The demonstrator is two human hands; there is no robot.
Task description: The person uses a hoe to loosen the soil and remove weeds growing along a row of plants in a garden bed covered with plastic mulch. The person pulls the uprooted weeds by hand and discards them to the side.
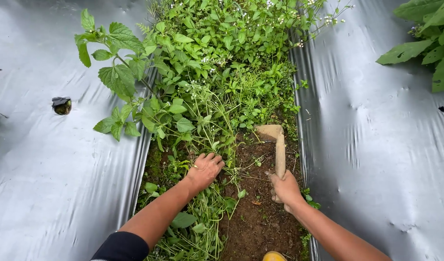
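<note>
Between two sheets of silver mulch film, your left hand was down in the furrow with its fingers clamped round a bunch of weeds near their base. Your right hand was closed tight on the handle of a hoe, just beside the left, with the blade resting on bare soil at the weeds' edge.
</note>
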